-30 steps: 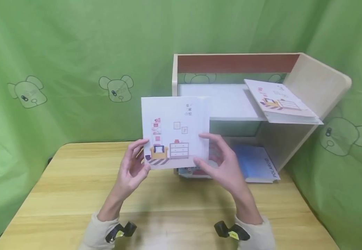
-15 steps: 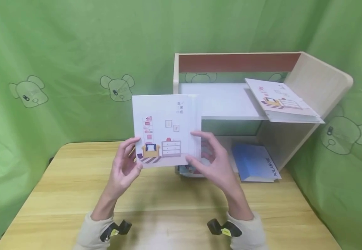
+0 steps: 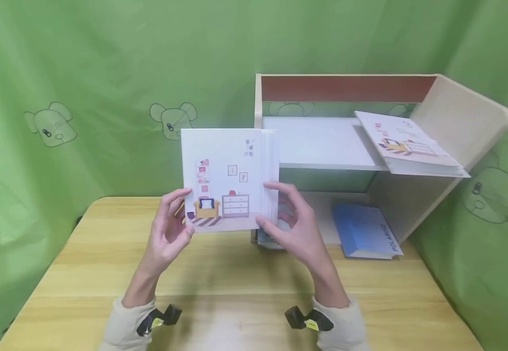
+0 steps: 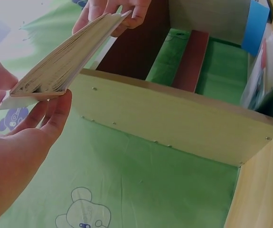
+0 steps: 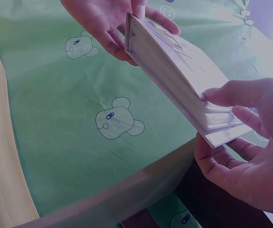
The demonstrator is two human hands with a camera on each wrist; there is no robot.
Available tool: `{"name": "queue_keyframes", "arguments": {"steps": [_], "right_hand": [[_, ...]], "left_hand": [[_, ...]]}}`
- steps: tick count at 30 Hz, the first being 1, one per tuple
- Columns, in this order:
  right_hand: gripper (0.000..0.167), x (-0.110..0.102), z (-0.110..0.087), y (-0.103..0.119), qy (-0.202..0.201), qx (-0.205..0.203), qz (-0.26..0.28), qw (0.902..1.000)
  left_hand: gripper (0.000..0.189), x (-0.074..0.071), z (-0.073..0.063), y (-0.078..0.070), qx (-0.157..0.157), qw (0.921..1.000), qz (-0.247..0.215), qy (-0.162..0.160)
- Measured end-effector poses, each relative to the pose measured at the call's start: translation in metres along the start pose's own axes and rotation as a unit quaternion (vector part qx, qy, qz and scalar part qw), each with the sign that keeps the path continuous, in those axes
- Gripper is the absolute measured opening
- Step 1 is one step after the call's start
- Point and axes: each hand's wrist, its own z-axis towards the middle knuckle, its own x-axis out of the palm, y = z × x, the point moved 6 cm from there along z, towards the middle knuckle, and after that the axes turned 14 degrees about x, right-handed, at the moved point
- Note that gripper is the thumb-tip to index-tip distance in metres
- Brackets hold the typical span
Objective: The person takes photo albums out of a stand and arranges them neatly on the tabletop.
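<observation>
Above the table, both hands hold a thick white book (image 3: 219, 180) printed with a yellow armchair and a drawer chest. The left hand (image 3: 166, 239) grips its left edge low down, thumb in front and fingers behind. At the opposite edge the right hand (image 3: 298, 229) pinches it. Beside the cover's right edge a pale strip of the book's side shows. In the left wrist view the page block (image 4: 70, 57) looks thick and slightly fanned near the right hand (image 4: 110, 12). The right wrist view has the right thumb pressing on the cover, fingers below.
Behind stands a wooden shelf unit (image 3: 320, 141) with a white upper board. A similar book (image 3: 412, 141) lies tilted on that board at the right. Below, a blue POLAROID book (image 3: 365, 229) lies partly over the lower board's front. Green curtain (image 3: 118, 58) hangs around the table (image 3: 83, 263).
Hands and book have shifted left and slightly up in the head view, while the shelf has drifted right. The pale strip along the book's right edge now looks wider and clearer.
</observation>
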Motion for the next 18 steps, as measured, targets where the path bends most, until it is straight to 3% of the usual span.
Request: {"name": "queue_keyframes", "arguments": {"steps": [8,18], "right_hand": [[0.066,0.014,0.007,0.003,0.003,-0.022,0.020,0.9995],[0.068,0.028,0.010,0.006,0.002,-0.028,0.033,0.9990]], "left_hand": [[0.075,-0.011,0.002,-0.006,0.038,0.9992,-0.003,-0.007],[0.075,-0.022,0.002,-0.014,0.047,0.9987,0.009,-0.015]]}}
